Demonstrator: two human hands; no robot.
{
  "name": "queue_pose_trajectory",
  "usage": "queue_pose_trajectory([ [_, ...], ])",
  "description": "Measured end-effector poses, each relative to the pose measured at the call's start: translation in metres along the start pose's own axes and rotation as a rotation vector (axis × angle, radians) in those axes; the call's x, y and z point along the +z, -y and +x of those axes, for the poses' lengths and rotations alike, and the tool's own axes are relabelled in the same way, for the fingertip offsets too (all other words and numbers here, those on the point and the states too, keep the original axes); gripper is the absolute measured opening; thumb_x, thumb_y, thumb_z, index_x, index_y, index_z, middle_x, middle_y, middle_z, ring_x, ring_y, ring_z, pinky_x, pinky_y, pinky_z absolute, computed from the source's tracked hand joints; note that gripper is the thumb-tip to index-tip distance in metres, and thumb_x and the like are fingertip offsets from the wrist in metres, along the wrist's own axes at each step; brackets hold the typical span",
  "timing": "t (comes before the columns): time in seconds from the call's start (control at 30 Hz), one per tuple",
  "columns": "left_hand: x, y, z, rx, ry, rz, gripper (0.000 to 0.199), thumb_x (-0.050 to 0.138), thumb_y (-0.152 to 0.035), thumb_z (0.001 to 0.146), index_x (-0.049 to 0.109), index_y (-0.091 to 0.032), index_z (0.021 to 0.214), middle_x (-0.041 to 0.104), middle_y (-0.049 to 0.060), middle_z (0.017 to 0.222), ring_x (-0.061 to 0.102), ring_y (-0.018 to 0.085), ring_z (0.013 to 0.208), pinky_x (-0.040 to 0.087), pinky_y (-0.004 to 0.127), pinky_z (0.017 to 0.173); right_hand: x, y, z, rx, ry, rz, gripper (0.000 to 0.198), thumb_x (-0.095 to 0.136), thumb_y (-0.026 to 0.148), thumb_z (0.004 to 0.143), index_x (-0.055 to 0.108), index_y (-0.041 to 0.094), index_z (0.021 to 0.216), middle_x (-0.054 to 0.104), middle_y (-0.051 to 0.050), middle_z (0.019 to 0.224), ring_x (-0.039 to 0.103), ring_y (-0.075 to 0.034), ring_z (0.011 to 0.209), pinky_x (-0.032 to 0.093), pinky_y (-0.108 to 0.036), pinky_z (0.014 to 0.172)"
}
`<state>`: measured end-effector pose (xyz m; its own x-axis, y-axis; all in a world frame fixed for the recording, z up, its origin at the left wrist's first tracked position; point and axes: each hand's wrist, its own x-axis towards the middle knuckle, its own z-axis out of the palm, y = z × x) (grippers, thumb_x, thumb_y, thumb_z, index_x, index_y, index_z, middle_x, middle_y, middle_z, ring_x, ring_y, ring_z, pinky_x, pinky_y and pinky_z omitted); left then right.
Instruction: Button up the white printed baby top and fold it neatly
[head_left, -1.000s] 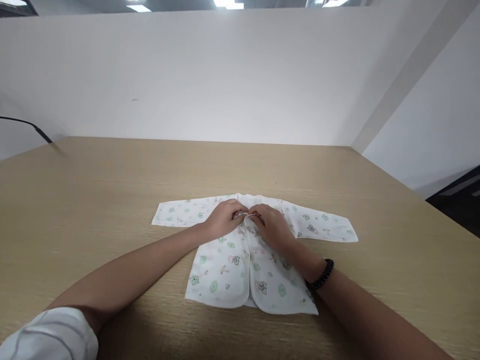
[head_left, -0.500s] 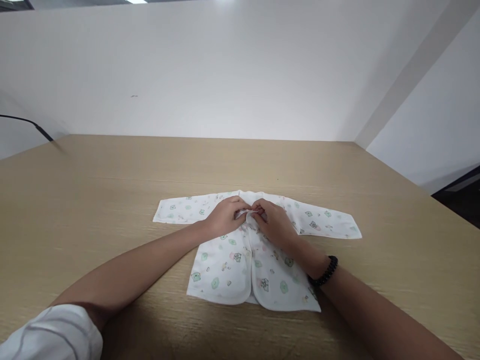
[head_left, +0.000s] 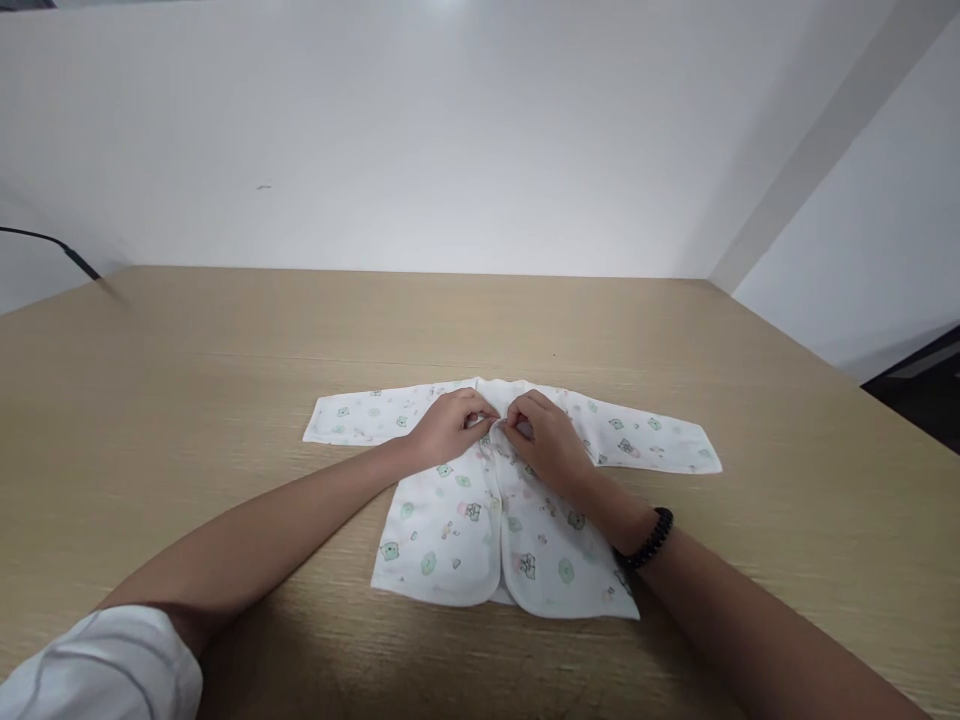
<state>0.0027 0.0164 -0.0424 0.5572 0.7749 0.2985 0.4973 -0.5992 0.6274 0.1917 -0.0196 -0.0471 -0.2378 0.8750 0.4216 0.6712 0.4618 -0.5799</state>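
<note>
A small white baby shirt with green and pink animal prints lies on the table, its sleeves spread to both sides and its front split down the middle. At the neckline, my left hand pinches the edge of the left front panel. Close beside it, my right hand pinches the top edge of the right front panel, lifting it slightly. The fingertips nearly meet at the collar. Whatever fastener lies between them is too small to make out.
The wooden table runs back to a white wall. A black cable hangs at the left edge. Something dark stands beyond the table's right edge. A black beaded bracelet circles my right wrist.
My fingertips have moved slightly apart at the collar, the right ones shifting a little to the right. The shirt lies essentially as before; the view has tilted slightly.
</note>
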Motion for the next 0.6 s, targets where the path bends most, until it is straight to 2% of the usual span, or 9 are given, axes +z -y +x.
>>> queue_pose_trajectory([
  [0.2,0.0007,-0.0009,0.0011,-0.006,0.005,-0.013,0.022,0.054,-0.032,0.091,0.070,-0.021,0.080,0.060,0.002,0.080,0.053,0.014,0.066,0.045,0.027,0.060,0.0013,-0.0018,-0.0001,-0.002,0.029,-0.012,0.012,0.055,0.014,0.088,0.061,0.021,0.080,0.063,-0.004,0.088,0.060,-0.018,0.081,0.047,-0.031,0.073],
  [0.47,0.0007,-0.0005,0.0029,-0.061,0.006,-0.067,0.016,0.055,-0.022,0.085,0.071,-0.020,0.086,0.060,0.003,0.079,0.054,0.015,0.069,0.045,0.028,0.063,-0.0005,0.0044,0.0007,-0.028,0.097,-0.166,0.014,0.052,0.013,0.090,0.061,0.019,0.082,0.066,-0.006,0.086,0.059,-0.021,0.082,0.043,-0.032,0.071],
  [0.6,0.0008,-0.0030,0.0033,-0.080,0.022,-0.013,0.014,0.053,-0.018,0.082,0.067,-0.020,0.085,0.061,0.003,0.081,0.054,0.017,0.072,0.046,0.031,0.069,-0.0004,0.0046,0.0000,-0.047,0.114,-0.207,0.015,0.052,0.011,0.089,0.060,0.020,0.080,0.066,-0.006,0.082,0.058,-0.021,0.080,0.041,-0.032,0.069],
])
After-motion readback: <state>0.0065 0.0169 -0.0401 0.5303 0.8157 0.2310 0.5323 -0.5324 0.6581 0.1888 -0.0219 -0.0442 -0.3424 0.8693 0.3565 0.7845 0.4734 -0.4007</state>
